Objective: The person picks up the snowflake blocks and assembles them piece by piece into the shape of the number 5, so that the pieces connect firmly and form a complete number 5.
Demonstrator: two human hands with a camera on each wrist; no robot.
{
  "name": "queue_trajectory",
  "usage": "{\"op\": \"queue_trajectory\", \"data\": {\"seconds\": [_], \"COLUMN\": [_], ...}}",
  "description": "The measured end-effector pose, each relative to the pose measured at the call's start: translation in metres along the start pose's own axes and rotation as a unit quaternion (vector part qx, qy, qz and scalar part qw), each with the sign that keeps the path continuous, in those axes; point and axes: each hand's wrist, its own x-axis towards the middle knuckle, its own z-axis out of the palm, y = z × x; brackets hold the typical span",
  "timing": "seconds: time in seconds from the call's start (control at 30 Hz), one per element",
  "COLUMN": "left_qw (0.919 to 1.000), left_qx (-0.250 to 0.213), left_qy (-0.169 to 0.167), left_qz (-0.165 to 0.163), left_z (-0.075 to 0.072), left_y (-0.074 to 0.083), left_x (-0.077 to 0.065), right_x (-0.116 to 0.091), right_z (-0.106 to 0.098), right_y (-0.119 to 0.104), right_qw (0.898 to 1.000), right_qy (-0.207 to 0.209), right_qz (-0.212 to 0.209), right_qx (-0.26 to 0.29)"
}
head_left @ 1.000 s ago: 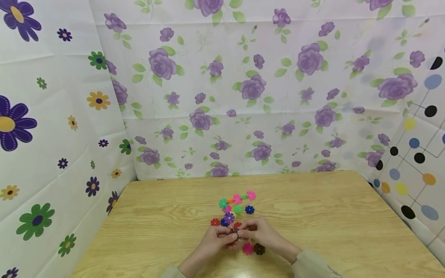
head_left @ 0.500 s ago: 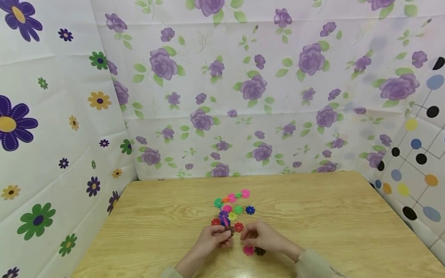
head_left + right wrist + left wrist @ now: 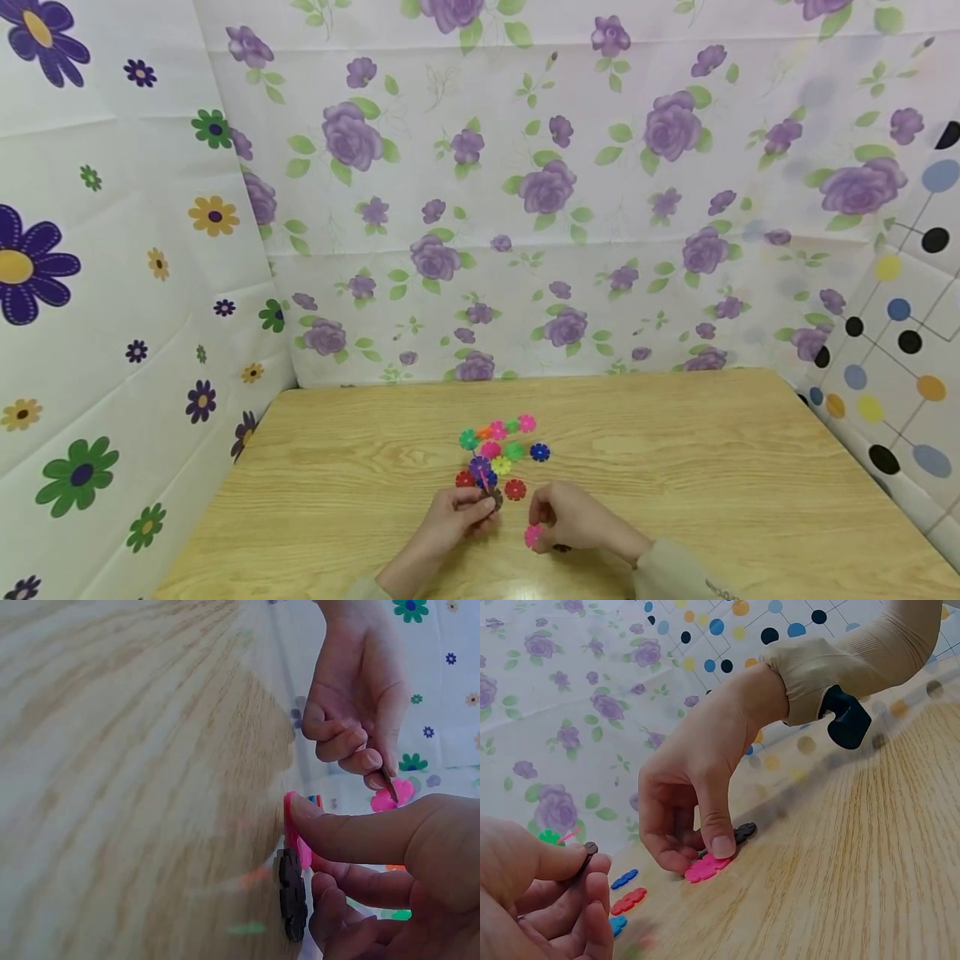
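In the head view my left hand [image 3: 453, 518] pinches a brown notched flower disc [image 3: 496, 498] between thumb and fingers. From that disc a linked chain runs away from me, through a purple disc [image 3: 479, 467] and a teal disc [image 3: 469, 440] to a pink end disc [image 3: 527, 423]. To the right, my right hand [image 3: 576, 518] is down at the tabletop, pinching a loose pink flower disc [image 3: 705, 868] with its thumb on top. Right beside this one lies a dark brown disc [image 3: 292, 896], mostly covered by the hand in the head view.
Loose flower discs lie on the wooden table [image 3: 690, 467] around the chain: a red one [image 3: 515, 489], a yellow one [image 3: 502, 465], a light green one [image 3: 513, 451] and a blue one [image 3: 540, 452] among them. Patterned cloths [image 3: 480, 208] hang behind and at both sides.
My right hand has left the brown disc, moved right and down, and taken hold of the loose pink disc. The left hand, keeping the brown disc, has shifted slightly left with the chain.
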Motion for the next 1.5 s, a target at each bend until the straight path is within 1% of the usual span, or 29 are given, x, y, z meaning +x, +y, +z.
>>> {"op": "queue_trajectory", "data": {"seconds": [0.17,0.27,0.33,0.43,0.53,0.7,0.87,0.97,1.1,1.3,1.37,1.5], "left_qw": [0.9999,0.9998,0.9997,0.9995,0.9995,0.9993,0.9989,0.9988,0.9987,0.9986,0.9982,0.9969], "left_qx": [0.011,0.020,0.025,0.031,0.032,0.035,0.043,0.045,0.044,0.045,0.051,0.061], "left_qy": [0.002,0.002,0.001,0.000,-0.001,-0.011,-0.016,-0.017,-0.023,-0.026,-0.027,-0.036], "left_qz": [-0.002,-0.003,-0.005,-0.007,-0.007,0.002,0.013,0.012,0.010,0.005,0.011,0.035], "left_z": [0.000,0.001,0.001,0.002,0.003,0.005,0.009,0.010,0.012,0.014,0.015,0.019], "left_y": [-0.002,-0.004,-0.004,-0.004,-0.002,-0.002,-0.002,-0.002,-0.002,0.001,0.002,0.003], "left_x": [0.000,0.000,0.000,-0.001,-0.002,-0.002,-0.001,0.000,0.001,-0.002,-0.003,-0.003], "right_x": [-0.001,-0.002,-0.003,-0.003,-0.003,-0.003,-0.002,-0.002,-0.002,-0.004,-0.004,-0.005], "right_z": [0.000,0.000,0.000,0.000,-0.001,-0.003,-0.003,-0.004,-0.003,-0.003,-0.004,-0.004], "right_y": [0.000,-0.001,-0.002,-0.003,-0.005,-0.007,-0.009,-0.009,-0.008,-0.010,-0.012,-0.014], "right_qw": [1.000,0.999,0.999,0.998,0.997,0.994,0.990,0.988,0.988,0.986,0.985,0.983], "right_qy": [-0.004,-0.007,-0.009,-0.002,0.020,0.069,0.102,0.111,0.117,0.132,0.136,0.138], "right_qz": [-0.015,-0.026,-0.026,-0.023,-0.026,-0.051,-0.076,-0.084,-0.084,-0.088,-0.095,-0.112], "right_qx": [0.007,0.023,0.040,0.061,0.075,0.064,0.065,0.064,0.062,0.052,0.045,0.037]}}
